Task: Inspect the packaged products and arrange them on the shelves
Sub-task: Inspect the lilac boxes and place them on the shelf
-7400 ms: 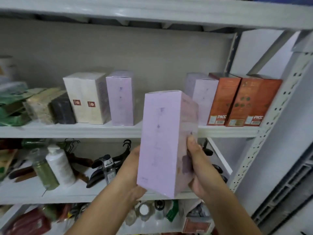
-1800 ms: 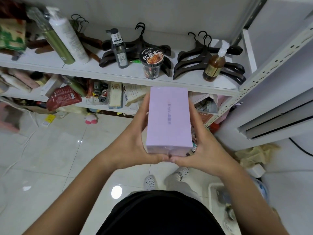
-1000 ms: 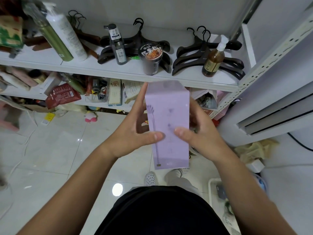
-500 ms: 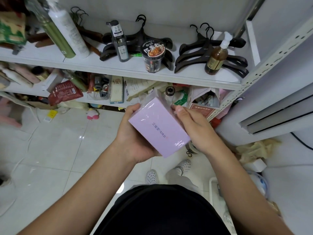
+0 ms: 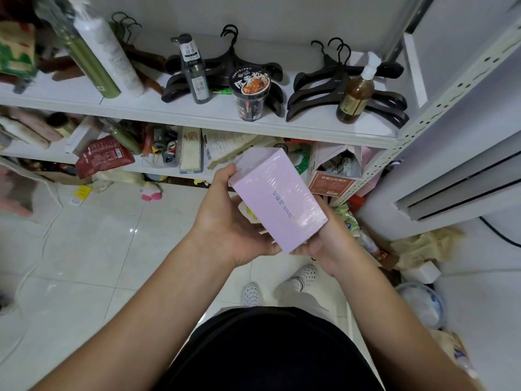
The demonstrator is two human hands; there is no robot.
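lilac film-wrapped carton (image 5: pixel 277 198), held tilted in both hands, in front of and clear of the shelf (image 5: pixel 197 115).
pinched at far corner by left hand (image 5: pixel 225 221), thumb on top, fingers beneath; cupped at near end by right hand (image 5: pixel 324 244), fingers mostly hidden. judged light, rigid, slippery under glossy wrap. grip across narrow sides; avoid denting broad panels.

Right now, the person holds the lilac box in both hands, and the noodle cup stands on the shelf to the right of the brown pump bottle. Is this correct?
No. In the head view the noodle cup stands left of the brown pump bottle, not right. The rest is true: left hand and right hand hold the lilac box.
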